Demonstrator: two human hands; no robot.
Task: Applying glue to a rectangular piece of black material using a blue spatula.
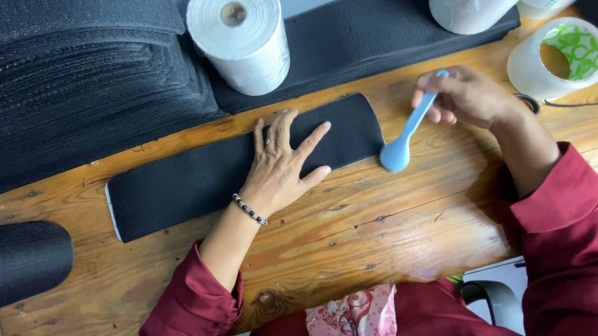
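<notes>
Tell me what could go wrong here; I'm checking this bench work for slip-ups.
1. The left hand presses only the middle of the black strip, so its free ends might shift or lift.
2. The blue spoon-shaped tool in the right hand sits at the strip's curved end and could snag that edge.

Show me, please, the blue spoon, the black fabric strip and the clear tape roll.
blue spoon (396,154), head view, on its bowl.
black fabric strip (189,185), head view, on its left half.
clear tape roll (528,71), head view, on its outer side.
</notes>
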